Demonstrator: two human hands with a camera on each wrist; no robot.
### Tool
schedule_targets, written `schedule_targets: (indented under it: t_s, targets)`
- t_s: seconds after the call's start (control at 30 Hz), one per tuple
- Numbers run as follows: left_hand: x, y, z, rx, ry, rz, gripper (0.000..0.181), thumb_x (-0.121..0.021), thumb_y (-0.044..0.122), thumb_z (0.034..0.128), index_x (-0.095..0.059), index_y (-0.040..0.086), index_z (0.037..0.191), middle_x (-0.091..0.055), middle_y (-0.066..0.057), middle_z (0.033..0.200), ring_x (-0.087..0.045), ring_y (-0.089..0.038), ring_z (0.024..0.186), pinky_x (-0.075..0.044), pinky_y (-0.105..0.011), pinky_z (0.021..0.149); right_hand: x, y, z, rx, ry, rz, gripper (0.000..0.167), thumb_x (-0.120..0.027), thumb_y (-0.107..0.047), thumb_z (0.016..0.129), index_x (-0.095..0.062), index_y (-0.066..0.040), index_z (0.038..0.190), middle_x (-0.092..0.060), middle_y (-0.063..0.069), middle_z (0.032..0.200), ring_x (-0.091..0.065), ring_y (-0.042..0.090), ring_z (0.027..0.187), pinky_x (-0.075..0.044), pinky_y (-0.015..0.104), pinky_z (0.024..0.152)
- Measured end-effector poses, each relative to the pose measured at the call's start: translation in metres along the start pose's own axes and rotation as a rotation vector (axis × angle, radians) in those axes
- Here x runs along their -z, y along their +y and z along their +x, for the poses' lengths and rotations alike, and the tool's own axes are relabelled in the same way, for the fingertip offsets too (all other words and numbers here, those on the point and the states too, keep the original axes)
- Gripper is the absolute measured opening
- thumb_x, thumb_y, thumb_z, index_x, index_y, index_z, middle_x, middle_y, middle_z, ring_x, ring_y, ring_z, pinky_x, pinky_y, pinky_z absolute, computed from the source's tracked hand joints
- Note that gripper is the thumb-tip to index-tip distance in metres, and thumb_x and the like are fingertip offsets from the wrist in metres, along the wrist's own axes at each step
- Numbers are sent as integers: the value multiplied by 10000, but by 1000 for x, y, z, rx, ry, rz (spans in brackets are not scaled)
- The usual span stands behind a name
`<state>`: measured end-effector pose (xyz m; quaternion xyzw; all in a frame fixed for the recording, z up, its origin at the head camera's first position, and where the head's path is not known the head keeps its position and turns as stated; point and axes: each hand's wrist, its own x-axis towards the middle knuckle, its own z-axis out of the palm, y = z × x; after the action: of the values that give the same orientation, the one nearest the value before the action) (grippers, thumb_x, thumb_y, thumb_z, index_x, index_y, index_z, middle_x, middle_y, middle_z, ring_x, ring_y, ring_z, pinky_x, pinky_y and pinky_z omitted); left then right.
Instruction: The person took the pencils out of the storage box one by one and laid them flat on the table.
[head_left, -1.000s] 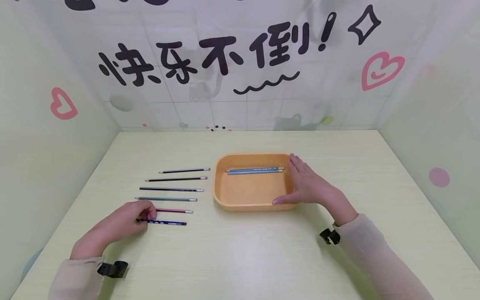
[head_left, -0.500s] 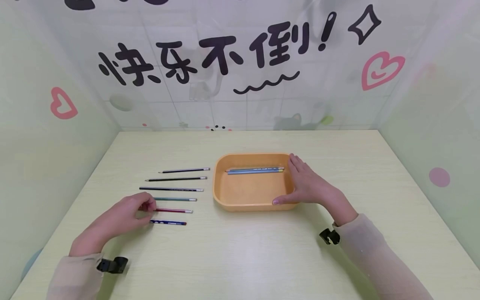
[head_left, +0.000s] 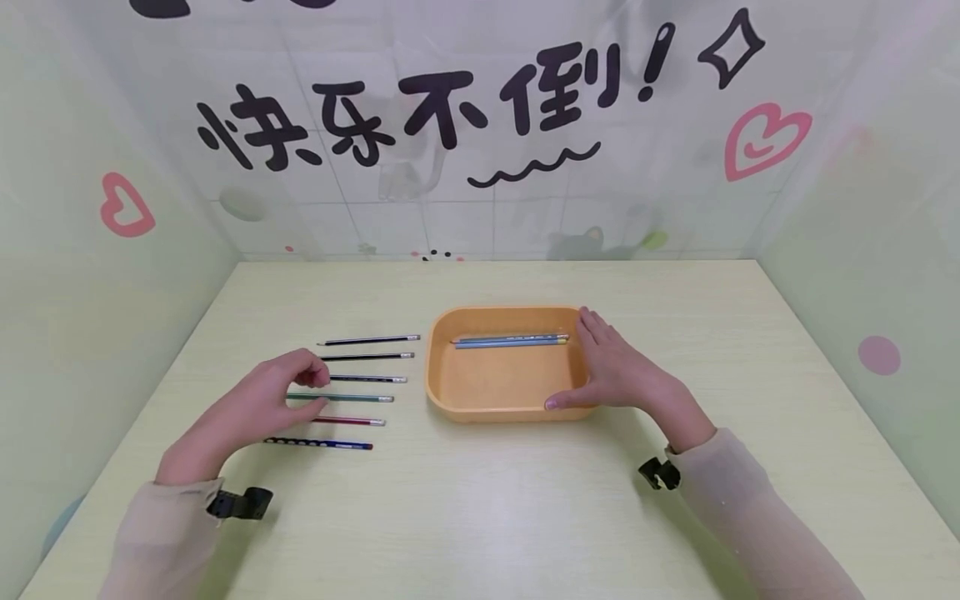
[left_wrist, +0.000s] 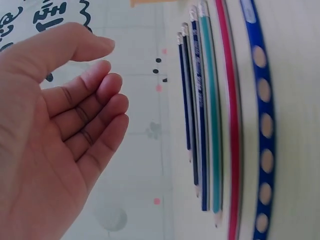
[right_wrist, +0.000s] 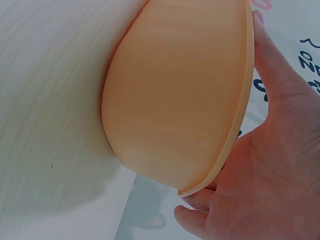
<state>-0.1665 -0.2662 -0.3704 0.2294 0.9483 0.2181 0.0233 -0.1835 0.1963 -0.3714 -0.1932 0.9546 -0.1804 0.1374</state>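
Note:
My left hand (head_left: 273, 396) hovers over the row of pencils, its fingers loosely bent and the thumb apart; nothing is between them in the left wrist view. Below it in the head view lies a green pencil (head_left: 345, 398). A red pencil (head_left: 352, 421) and a blue pencil with light oval spots (left_wrist: 265, 125) are nearer the front; several dark pencils (head_left: 371, 340) lie further back. My right hand (head_left: 618, 367) rests against the right end of an orange plastic tray (head_left: 495, 383), thumb on the front rim and fingers along the far right corner.
Two light blue pencils (head_left: 510, 342) lie side by side inside the tray, near its back wall. A pale wooden table (head_left: 480, 508) carries everything. Printed curtains or sheets (head_left: 480, 225) close off the back and both sides.
My left hand has moved away from the spotted blue pencil, backward and slightly right across the row, and its thumb and fingers have spread apart. The right hand and tray have stayed put.

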Motion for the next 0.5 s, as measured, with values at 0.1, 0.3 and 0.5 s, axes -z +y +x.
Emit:
schedule_targets:
  t_s: [0.1,0.3,0.5]
  targets:
    - [1,7,8,-24,18,-7,198,-735,103,855,-602,100,1002,-648,-8,972,-645,-213,967,-545,-431,874,0,0,0,-1,-1,1,1341,-753,-677,729,-39,120,1538,63,261,1650,30,415,1545,-82,567,1246]
    - [2,23,29,-80,11,-60,200,-727,87,868,-595,113,1016,-643,-7,989,-642,-234,992,-536,-459,908,0,0,0,0,4,-2,1338,-759,-668,729,-42,119,1538,58,263,1650,27,418,1545,-84,569,1246]
    - [-3,43,52,-61,-35,-108,212,-724,135,876,-598,116,1046,-643,-10,1022,-634,-245,1046,-535,-454,953,0,0,0,-2,5,8,1330,-763,-663,727,-58,120,1538,41,269,1650,21,420,1544,-91,571,1244]
